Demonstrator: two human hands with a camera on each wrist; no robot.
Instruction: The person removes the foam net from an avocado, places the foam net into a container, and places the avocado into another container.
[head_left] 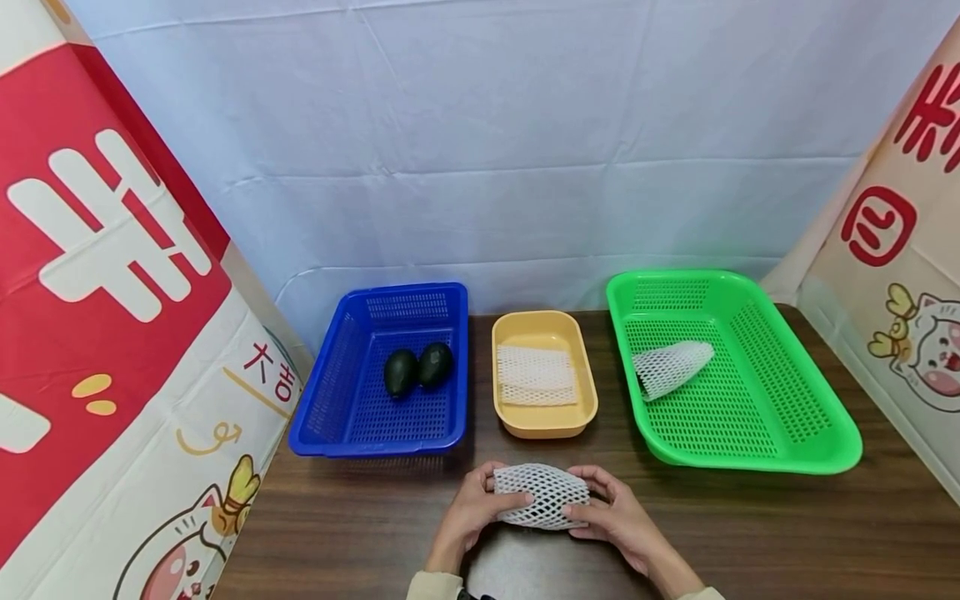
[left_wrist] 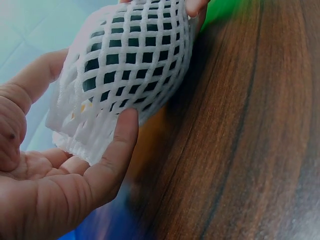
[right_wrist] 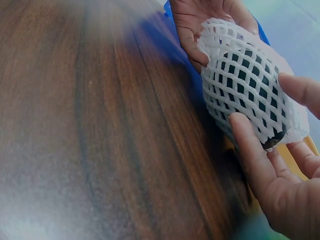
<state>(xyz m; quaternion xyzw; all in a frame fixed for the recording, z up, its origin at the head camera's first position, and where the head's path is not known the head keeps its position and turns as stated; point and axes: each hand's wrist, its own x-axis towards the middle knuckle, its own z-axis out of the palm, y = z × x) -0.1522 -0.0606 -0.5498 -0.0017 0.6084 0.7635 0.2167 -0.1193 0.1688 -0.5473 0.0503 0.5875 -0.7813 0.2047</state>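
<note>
A white foam net sleeve (head_left: pixel 542 497) is stretched around a dark green avocado (right_wrist: pixel 241 75), which shows through the mesh, just above the table's front part. My left hand (head_left: pixel 480 505) holds the sleeve's left end, thumb on the near side and fingers behind. At the other end my right hand (head_left: pixel 609 515) grips the sleeve and the avocado in it. In the right wrist view, the dark tip of the avocado peeks out of the sleeve's end by the right fingers. The left wrist view shows the sleeve's loose end between the left thumb and fingers.
On the left stands a blue basket (head_left: pixel 375 446) with two bare avocados (head_left: pixel 417 367). A yellow tray (head_left: pixel 545 432) in the middle holds flat foam nets (head_left: pixel 536 375). To the right, a green basket (head_left: pixel 750 454) contains one netted item (head_left: pixel 673 368). Cloth sheets (head_left: pixel 480 208) wall the brown table.
</note>
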